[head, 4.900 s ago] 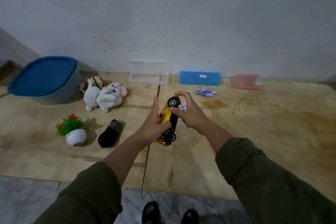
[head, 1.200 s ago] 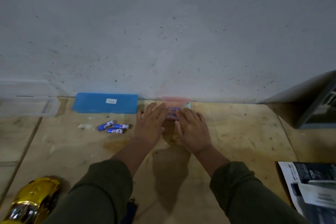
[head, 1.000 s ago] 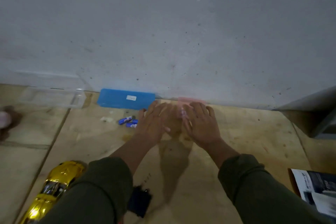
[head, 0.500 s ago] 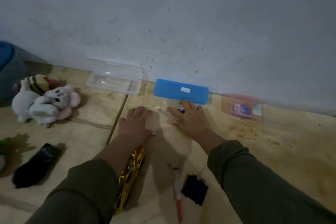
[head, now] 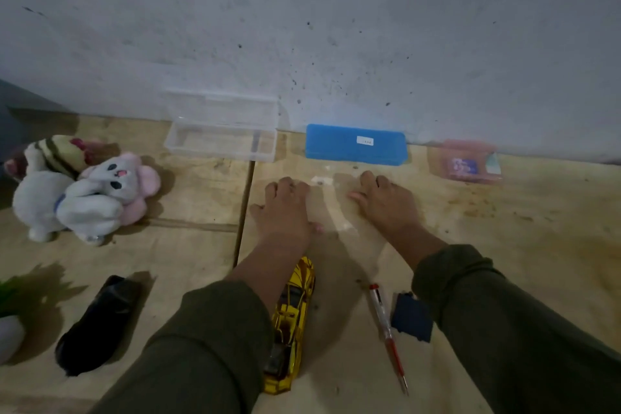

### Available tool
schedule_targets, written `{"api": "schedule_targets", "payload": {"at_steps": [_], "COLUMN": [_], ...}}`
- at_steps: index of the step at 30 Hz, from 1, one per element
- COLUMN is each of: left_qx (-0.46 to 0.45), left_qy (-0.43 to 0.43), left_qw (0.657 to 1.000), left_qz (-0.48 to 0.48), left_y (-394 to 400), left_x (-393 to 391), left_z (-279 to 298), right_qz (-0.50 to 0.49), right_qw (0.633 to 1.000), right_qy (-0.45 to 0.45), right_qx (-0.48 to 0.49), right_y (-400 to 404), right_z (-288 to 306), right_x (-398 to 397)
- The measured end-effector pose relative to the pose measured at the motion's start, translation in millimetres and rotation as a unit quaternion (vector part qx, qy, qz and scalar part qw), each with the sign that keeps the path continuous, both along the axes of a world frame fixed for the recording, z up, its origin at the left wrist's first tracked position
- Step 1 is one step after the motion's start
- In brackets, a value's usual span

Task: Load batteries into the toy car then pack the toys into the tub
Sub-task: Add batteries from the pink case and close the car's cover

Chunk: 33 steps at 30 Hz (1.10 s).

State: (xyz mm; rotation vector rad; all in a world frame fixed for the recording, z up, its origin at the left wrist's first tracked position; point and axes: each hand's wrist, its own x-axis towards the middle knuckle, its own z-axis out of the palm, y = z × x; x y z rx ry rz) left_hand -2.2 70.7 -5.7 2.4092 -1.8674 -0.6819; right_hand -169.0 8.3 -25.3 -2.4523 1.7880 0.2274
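Both hands lie palm-down on the plywood table (head: pixel 504 228), just in front of the blue case (head: pixel 355 144) that sits against the wall. Left hand (head: pixel 285 208): fingers curled under at the knuckles, nothing visible in it; whether it covers anything, cannot tell. Right hand (head: pixel 386 200): fingers likewise curled down onto the board, no object visible in its grip; cannot tell if something is under the palm. The yellow toy car (head: pixel 291 323) lies on its side on the table, partly under the left forearm, nose pointing away from the person. Right of the car lies a red-and-white pen (head: pixel 386 329), and just beside the pen a small dark cover plate (head: pixel 411 318), partly hidden by the right sleeve. A pink translucent box (head: pixel 465 161) with something blue inside stands by the wall, right of the blue case; an open clear plastic case (head: pixel 221 138) stands left of it. Far left: two plush toys (head: pixel 80 188) leaning together, a black sock-like object (head: pixel 97 323), and the edge of a potted plastic plant (head: pixel 10 309).
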Motion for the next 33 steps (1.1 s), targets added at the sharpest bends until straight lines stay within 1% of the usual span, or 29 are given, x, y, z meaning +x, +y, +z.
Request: {"api": "schedule_targets", "payload": {"at_steps": [2,4,5,7,10,12,14,16,19,24,27,29,31,33], "left_qx": [0.003,0.008,0.013,0.025,0.018,0.003,-0.002,-0.005,0.003,0.047,0.052,0.03,0.001,-0.031], "left_qy": [-0.002,0.0,0.002,0.01,0.056,0.083,0.088,0.096,0.09,0.063,0.061,0.061,0.099,0.177], "left_qw": [1.0,1.0,1.0,1.0,0.998,0.996,0.996,0.995,0.995,0.996,0.996,0.996,0.993,0.979], "left_qz": [-0.002,-0.002,-0.002,-0.011,-0.005,0.02,0.028,0.029,0.038,0.034,0.049,0.058,0.068,0.099], "left_y": [-1,-2,-1,2,19,38,63,90,130,171,180,183,185,186], "left_x": [0,0,0,3,9,17,24,28,23,4,-6,-10,-9,-5], "left_z": [0,1,2,9,17,20,24,30,37,34,26,23,24,29], "right_qz": [-0.041,-0.061,-0.063,-0.061,-0.028,0.008,0.039,0.061,0.072,0.075,0.061,0.063,0.056,0.033], "right_qw": [0.999,0.997,0.997,0.992,0.976,0.965,0.954,0.945,0.944,0.949,0.941,0.939,0.935,0.917], "right_qy": [-0.011,-0.022,-0.038,-0.103,-0.205,-0.245,-0.271,-0.282,-0.255,-0.215,-0.237,-0.242,-0.272,-0.335], "right_qx": [0.032,0.038,0.034,0.04,0.071,0.093,0.122,0.157,0.198,0.219,0.235,0.235,0.221,0.214], "right_y": [-5,-5,-3,8,32,50,70,90,113,136,144,147,151,151], "right_z": [7,16,20,33,49,57,65,69,63,41,29,27,33,42], "right_x": [7,14,16,23,30,32,33,34,33,30,28,29,27,21]}}
